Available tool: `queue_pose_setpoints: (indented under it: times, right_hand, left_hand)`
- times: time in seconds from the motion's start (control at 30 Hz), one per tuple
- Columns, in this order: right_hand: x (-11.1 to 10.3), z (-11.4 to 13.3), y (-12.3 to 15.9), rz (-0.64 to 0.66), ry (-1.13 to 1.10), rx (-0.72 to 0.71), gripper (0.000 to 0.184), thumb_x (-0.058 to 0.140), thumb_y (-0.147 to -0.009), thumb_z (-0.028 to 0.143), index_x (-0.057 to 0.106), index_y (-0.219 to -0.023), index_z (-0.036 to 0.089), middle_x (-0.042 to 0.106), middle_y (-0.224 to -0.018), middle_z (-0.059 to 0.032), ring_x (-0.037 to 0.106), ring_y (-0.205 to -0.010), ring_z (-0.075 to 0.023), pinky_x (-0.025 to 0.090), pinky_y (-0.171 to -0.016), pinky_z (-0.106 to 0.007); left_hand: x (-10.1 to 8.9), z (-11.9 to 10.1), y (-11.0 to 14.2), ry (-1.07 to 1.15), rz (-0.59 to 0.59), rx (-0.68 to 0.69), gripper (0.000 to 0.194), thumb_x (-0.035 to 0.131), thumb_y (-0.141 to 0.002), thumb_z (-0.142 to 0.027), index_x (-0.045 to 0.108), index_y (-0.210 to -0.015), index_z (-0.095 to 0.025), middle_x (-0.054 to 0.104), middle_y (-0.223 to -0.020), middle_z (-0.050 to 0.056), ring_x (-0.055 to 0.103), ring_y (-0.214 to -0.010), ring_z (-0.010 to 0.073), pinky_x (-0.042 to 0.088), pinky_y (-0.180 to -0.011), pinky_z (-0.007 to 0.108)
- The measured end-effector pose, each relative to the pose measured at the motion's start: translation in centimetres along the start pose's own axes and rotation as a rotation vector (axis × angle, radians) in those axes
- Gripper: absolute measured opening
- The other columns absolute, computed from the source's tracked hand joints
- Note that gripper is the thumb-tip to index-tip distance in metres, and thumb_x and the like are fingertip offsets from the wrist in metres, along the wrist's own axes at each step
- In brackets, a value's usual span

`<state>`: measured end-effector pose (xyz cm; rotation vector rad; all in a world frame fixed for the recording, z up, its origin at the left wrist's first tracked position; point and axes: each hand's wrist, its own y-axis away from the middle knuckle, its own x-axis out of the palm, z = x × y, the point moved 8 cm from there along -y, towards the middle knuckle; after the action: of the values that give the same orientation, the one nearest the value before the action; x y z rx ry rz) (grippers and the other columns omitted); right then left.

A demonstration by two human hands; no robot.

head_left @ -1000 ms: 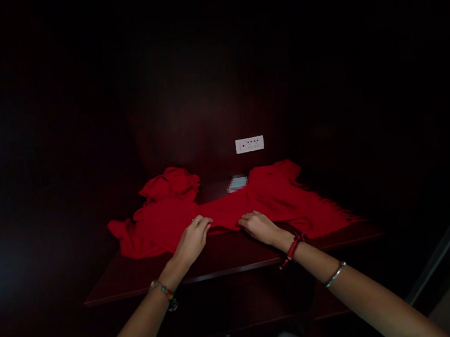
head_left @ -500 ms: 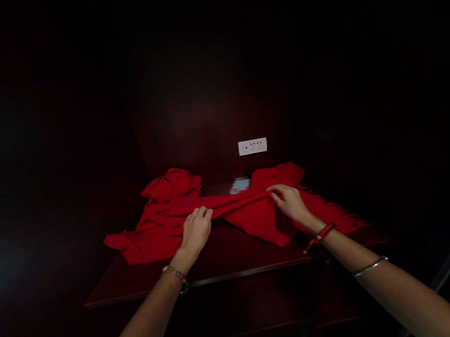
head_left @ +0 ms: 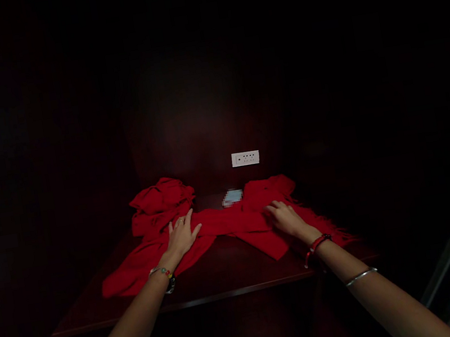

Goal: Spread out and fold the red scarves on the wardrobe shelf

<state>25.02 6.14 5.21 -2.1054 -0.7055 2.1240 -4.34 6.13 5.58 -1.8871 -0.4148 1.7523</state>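
Below the white socket plate [head_left: 245, 158], a red cloth [head_left: 225, 221] is lying on a dark shelf [head_left: 241, 271], its long axis running left to right, roughly parallel to the plate, with both hands meeting it from the near side. Below and well left of the plate, the left hand [head_left: 181, 235] is resting palm down with its fingers spread, apparently grasping nothing; below and slightly right of the plate, the right hand [head_left: 287, 218] is bending its fingers onto the cloth, and whether they are pinching it I cannot tell. Of the two, the right hand is sitting nearer the plate and nearer the fringe [head_left: 338, 233]. Left of the plate and lower, a rumpled red bundle [head_left: 161, 195] is lying beyond the left hand. Compared with half a second earlier, the left hand is spreading its fingers instead of curling them, the stretch between the hands is lying broader and flatter, and the cloth's left end is reaching farther from the plate, toward the shelf's front edge.
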Motion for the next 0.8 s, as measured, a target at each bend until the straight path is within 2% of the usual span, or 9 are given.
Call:
queue_pose_setpoints:
  times: [0.1,0.17,0.27,0.33,0.47,0.6,0.67,0.73,0.8]
  right_hand:
    - [0.2,5.5,-0.1,-0.009,-0.152,-0.311,0.042,0.048,-0.078,0.021,0.044,-0.12,0.023,0.047,-0.118,-0.0083,0.041,-0.108,-0.0192,0.035,-0.086,-0.031]
    - [0.8,8.4,-0.5,0.026,-0.225,-0.429,0.043,0.05,-0.077,0.026,0.044,-0.12,0.022,0.048,-0.117,-0.0079,0.042,-0.108,-0.019,0.034,-0.088,-0.03]
    - [2.1,10.8,-2.0,0.069,-0.274,-0.459,0.035,0.051,-0.077,0.023,0.051,-0.112,0.018,0.055,-0.108,-0.01,0.05,-0.099,-0.0192,0.036,-0.084,-0.029]
    - [2.7,11.0,-3.3,0.065,-0.339,-0.413,0.024,0.047,-0.077,0.016,0.058,-0.099,0.016,0.06,-0.096,-0.0099,0.054,-0.091,-0.0181,0.038,-0.079,-0.028]
    - [2.5,8.4,-5.3,-0.057,-0.777,-0.282,0.018,0.046,-0.073,0.014,0.061,-0.083,0.016,0.064,-0.085,-0.0055,0.057,-0.081,-0.0156,0.041,-0.075,-0.027]
    - [2.2,2.9,-6.2,-0.172,-1.343,-0.045,0.016,0.056,-0.064,0.024,0.061,-0.077,0.016,0.065,-0.077,-0.0025,0.058,-0.074,-0.0162,0.044,-0.07,-0.028]
    - [2.3,0.2,-6.4,-0.243,-1.592,0.092,0.022,0.061,-0.059,0.029,0.062,-0.078,0.018,0.065,-0.075,-0.0014,0.059,-0.069,-0.0159,0.045,-0.067,-0.027]
    - [2.7,-2.0,-6.6,-0.324,-1.783,0.212,0.029,0.064,-0.056,0.032,0.062,-0.082,0.02,0.065,-0.075,-0.0011,0.059,-0.068,-0.015,0.046,-0.066,-0.027]
    - [3.5,-3.1,-6.8,-0.345,-1.834,0.295,0.033,0.066,-0.055,0.034,0.062,-0.086,0.021,0.065,-0.077,-0.0016,0.059,-0.069,-0.0146,0.046,-0.066,-0.027]
  left_hand:
    - [-0.2,-1.1,1.6,-0.022,-0.023,0.135,0.062,0.043,-0.079,-0.046,0.024,-0.132,-0.02,0.037,-0.129,0.013,0.026,-0.122,0.0287,0.015,-0.098,0.05]
    - [0.2,-1.6,2.6,-0.068,-0.004,0.156,0.064,0.048,-0.076,-0.045,0.026,-0.132,-0.023,0.034,-0.131,0.013,0.02,-0.124,0.0305,0.011,-0.098,0.053]
    - [2.3,-1.1,3.3,-0.086,0.141,0.059,0.059,0.046,-0.077,-0.042,0.029,-0.131,-0.022,0.036,-0.129,0.015,0.024,-0.122,0.033,0.015,-0.095,0.057]
    - [3.4,-0.2,3.2,-0.076,0.214,0.021,0.056,0.043,-0.08,-0.032,0.026,-0.132,-0.02,0.036,-0.129,0.016,0.027,-0.121,0.0317,0.02,-0.094,0.056]
    - [2.7,0.8,2.5,-0.111,0.21,0.25,0.063,0.036,-0.074,-0.004,0.023,-0.133,-0.023,0.035,-0.131,0.012,0.028,-0.122,0.0246,0.026,-0.096,0.046]
    - [-1.8,4.2,1.6,-0.161,0.087,0.473,0.073,0.03,-0.07,0.006,0.021,-0.133,-0.029,0.03,-0.135,0.007,0.032,-0.12,0.0204,0.033,-0.093,0.036]
    - [-4.4,7.0,0.4,-0.181,0.012,0.469,0.068,0.03,-0.074,0.004,0.022,-0.132,-0.03,0.03,-0.135,0.006,0.032,-0.12,0.0196,0.033,-0.094,0.035]
    - [-6.4,10.0,-1.4,-0.229,-0.037,0.365,0.059,0.034,-0.077,-0.001,0.03,-0.13,-0.027,0.032,-0.134,0.006,0.029,-0.121,0.0211,0.029,-0.096,0.037]
    - [-6.7,12.3,-3.1,-0.319,0.05,0.196,0.049,0.042,-0.075,-0.004,0.046,-0.119,-0.025,0.038,-0.13,0.007,0.028,-0.121,0.0256,0.023,-0.097,0.046]
